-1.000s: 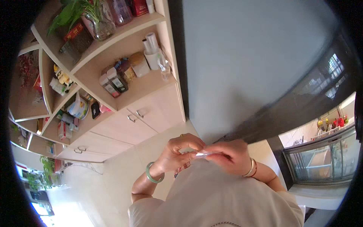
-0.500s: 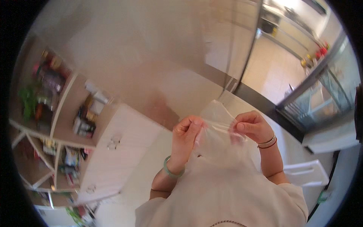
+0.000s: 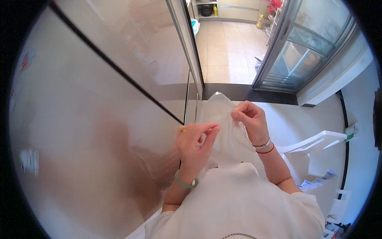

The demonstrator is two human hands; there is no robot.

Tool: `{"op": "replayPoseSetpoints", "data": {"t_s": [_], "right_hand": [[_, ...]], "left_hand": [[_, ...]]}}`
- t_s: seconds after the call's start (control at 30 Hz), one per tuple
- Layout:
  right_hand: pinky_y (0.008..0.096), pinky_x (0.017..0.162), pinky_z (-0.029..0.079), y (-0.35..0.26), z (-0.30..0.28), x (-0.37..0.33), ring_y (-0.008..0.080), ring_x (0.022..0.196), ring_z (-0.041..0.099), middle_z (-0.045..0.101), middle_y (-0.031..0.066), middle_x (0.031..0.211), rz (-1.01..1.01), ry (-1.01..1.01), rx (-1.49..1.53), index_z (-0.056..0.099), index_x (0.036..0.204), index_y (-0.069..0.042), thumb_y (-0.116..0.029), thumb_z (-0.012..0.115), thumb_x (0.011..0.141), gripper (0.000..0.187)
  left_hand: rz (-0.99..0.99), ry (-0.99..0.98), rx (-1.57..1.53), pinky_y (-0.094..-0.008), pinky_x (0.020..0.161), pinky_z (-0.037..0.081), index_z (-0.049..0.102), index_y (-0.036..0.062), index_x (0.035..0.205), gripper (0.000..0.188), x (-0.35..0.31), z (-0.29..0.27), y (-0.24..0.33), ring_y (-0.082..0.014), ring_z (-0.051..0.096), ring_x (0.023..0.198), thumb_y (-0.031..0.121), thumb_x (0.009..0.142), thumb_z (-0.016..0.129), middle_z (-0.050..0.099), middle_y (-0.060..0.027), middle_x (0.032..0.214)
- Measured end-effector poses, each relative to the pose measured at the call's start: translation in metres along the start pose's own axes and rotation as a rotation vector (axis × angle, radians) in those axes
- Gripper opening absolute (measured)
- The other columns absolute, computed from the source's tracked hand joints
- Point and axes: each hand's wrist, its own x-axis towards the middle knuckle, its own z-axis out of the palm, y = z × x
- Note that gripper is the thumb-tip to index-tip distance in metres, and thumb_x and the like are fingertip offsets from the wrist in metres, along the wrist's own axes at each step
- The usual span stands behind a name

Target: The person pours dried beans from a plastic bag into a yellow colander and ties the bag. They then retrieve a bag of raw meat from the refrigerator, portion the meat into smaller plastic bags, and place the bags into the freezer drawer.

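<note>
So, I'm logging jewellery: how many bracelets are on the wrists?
3. Left hand: a green bangle. Right hand: a pale bangle and a thin red band. None looks hidden.

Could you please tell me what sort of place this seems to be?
Probably a home, just outside a kitchen: a framed glass door, pale cabinets beyond a tiled floor, and a white chair.

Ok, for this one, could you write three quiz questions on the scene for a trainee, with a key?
1. Which wrist wears the smooth green bangle?
2. True or false: the right hand pinches the thin, translucent plastic film.
3. Where in the picture do the grey-framed glass panels stand? (a) lower left (b) upper right (c) lower right

Key:
1. The left.
2. True.
3. b
</note>
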Motion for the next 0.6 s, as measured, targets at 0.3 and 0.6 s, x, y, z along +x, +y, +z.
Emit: {"op": "replayPoseSetpoints", "data": {"t_s": [0.3,0.6], "right_hand": [[0.0194,0.062,0.046,0.001,0.004,0.113,0.0049,0.070,0.055,0.062,0.0011,0.074,0.087,-0.031,-0.141,0.063,0.084,0.000,-0.012,0.067,0.089,0.014],[0.0219,0.067,0.048,0.026,-0.035,0.222,0.0082,0.075,0.058,0.065,0.0031,0.082,0.298,-0.236,0.021,0.065,0.090,0.001,-0.013,0.066,0.089,0.015]], "left_hand": [[-0.580,-0.226,-0.848,-0.0216,0.059,0.050,0.065,0.0046,0.100,0.020,0.099,0.075,-0.091,-0.0085,0.064,0.074,0.014,0.084,0.073,0.068,-0.0043,0.086],[-0.613,-0.023,-0.773,-0.0216,0.065,0.051,0.066,0.0045,0.090,0.009,0.161,0.105,-0.134,-0.0085,0.064,0.072,0.011,0.086,0.071,0.068,-0.0017,0.083]]}}
